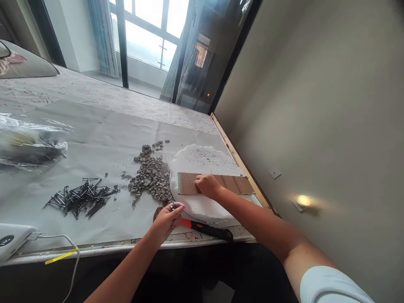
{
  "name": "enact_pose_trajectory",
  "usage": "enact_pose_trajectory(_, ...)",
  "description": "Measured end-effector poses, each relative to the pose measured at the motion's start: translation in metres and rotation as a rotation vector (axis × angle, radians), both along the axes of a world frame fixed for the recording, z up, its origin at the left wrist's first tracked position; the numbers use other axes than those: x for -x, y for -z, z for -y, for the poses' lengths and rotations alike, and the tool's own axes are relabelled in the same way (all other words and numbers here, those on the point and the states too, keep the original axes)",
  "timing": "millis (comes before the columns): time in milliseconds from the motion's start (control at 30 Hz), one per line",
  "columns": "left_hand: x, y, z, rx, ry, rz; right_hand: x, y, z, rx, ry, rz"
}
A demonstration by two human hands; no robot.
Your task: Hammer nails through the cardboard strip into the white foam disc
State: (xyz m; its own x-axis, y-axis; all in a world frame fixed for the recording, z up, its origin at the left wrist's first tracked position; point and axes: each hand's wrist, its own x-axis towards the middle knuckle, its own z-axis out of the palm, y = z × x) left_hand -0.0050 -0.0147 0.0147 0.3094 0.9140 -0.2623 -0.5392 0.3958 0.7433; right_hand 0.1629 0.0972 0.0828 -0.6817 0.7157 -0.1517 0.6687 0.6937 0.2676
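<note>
Nearest, at the near edge of the grey covered table (104, 126): left hand (167, 219), fingers curled shut around a small dark metal bit (172, 206), right over the red-and-black-handled hammer (205, 228). Just beyond, right hand (206, 185) bunched fingertips-down on the brown perforated flat strip (227, 184) lying across the white rough foam slab (202, 160), no telling whether pinching anything; best pressed flat and steady to prevent sliding on soft foam. Left of the slab, grey gravel heap (151, 174), then loose black nails (80, 197).
</note>
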Motion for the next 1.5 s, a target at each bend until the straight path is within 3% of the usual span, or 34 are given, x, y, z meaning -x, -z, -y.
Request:
enact_pose_trajectory(333, -0.003, 0.007, -0.001, -0.017, -0.008, 0.014, 0.004, -0.001, 0.003, -0.033, -0.116, 0.113)
enact_pose_trajectory(667, -0.002, 0.006, 0.000, -0.023, -0.016, 0.013, 0.011, -0.003, 0.001, -0.034, -0.131, 0.133)
enact_pose_trajectory(1500, 0.002, 0.005, 0.006, -0.030, -0.028, 0.018, 0.027, -0.001, 0.002, 0.035, 0.144, 0.106)
